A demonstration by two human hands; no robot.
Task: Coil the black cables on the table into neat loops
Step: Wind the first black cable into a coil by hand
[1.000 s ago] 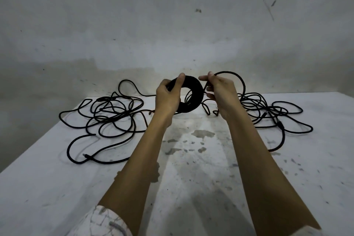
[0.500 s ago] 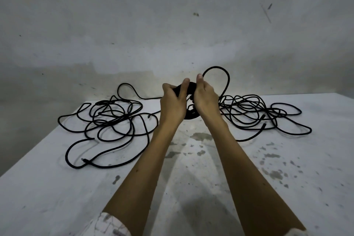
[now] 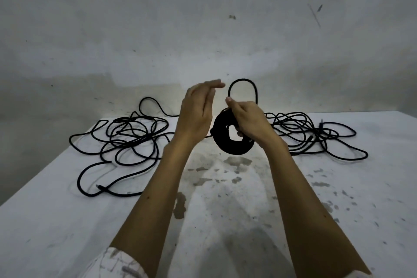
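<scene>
A tight black cable coil (image 3: 222, 142) hangs above the middle of the table, gripped by my right hand (image 3: 249, 119), whose fingers curl round its right side. A free loop of the same cable (image 3: 242, 81) arcs up behind that hand. My left hand (image 3: 196, 110) is raised just left of the coil with straight fingers, apart from it and holding nothing. A loose tangle of black cable (image 3: 126, 140) lies on the table at the left. Another tangle (image 3: 311, 135) lies at the right, running toward the coil.
The white table (image 3: 225, 210) is stained with dark spots in the middle. Its left edge (image 3: 33, 174) runs diagonally. A grey wall (image 3: 203, 29) stands right behind the table. A cable end with a plug (image 3: 99, 186) lies at the front left.
My left hand has let go of the coil and lifted with fingers straight. The coil has passed into my right hand and now hangs lower, fully visible.
</scene>
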